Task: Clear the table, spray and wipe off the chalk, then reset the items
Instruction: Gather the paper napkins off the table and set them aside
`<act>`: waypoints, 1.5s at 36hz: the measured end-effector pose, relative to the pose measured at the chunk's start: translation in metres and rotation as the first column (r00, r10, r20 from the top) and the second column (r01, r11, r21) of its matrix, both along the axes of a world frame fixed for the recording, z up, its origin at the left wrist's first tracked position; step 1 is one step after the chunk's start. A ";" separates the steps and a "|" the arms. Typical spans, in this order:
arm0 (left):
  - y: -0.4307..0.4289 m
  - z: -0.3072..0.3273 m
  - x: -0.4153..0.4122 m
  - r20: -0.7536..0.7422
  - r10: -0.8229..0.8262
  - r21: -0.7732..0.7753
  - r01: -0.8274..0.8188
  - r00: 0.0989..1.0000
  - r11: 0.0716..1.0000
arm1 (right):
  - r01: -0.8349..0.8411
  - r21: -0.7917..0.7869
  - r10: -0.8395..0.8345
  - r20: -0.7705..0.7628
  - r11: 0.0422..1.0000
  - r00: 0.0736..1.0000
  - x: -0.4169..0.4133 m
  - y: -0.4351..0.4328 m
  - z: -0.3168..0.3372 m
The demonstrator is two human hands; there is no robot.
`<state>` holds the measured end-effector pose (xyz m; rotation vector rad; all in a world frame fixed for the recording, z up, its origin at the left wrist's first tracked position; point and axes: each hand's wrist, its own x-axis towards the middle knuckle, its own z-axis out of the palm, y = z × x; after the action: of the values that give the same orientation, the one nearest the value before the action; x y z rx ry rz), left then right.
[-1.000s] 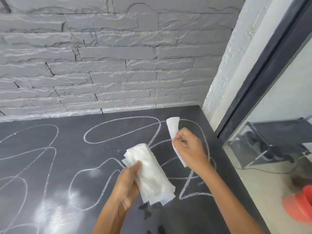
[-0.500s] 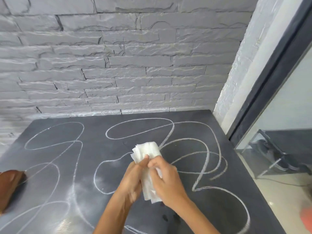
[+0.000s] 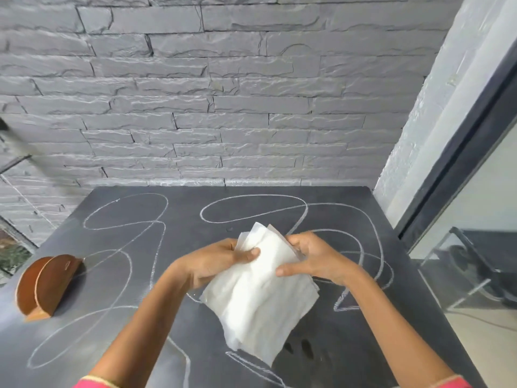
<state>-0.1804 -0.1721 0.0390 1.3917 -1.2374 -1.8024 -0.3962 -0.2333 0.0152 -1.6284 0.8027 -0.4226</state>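
Note:
A stack of white paper napkins (image 3: 260, 301) hangs above the middle of the dark slate table (image 3: 349, 345). My left hand (image 3: 215, 261) grips the stack's upper left edge, thumb on top. My right hand (image 3: 313, 259) grips its upper right edge, fingers curled round the sheets. White chalk loops (image 3: 251, 211) cover the tabletop on both sides of my hands. A few dark wet spots (image 3: 305, 345) lie on the table just below the napkins.
A brown wooden half-round holder (image 3: 44, 287) stands near the table's left edge. A grey stone-brick wall (image 3: 223, 93) runs behind the table. A dark-framed glass pane (image 3: 461, 152) borders the right side, with a clear stand (image 3: 470, 270) on the floor beyond.
My right hand brought its single napkin back to the stack, and now both hands hold the stack spread wider. The view shifted left, bringing the wooden holder fully into sight.

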 end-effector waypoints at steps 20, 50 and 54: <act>0.042 -0.073 0.002 -0.214 0.656 0.230 -0.616 0.723 0.754 | 0.631 0.141 -0.638 0.005 0.763 0.770 0.008 0.029 -0.039; 0.095 -0.038 0.196 0.086 0.680 -0.371 -0.610 0.728 0.700 | 0.284 -0.270 -0.243 0.175 0.920 0.954 0.201 0.085 -0.023; 0.103 -0.039 0.254 -0.014 0.653 -0.331 -0.619 0.758 0.712 | 0.291 -0.162 -0.279 0.092 0.943 0.956 0.271 0.099 -0.040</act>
<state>0.0737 -0.0691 -0.0001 1.4902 -0.8738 -1.0094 -0.1256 -0.1346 -0.0245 -1.6524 0.9761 -0.7687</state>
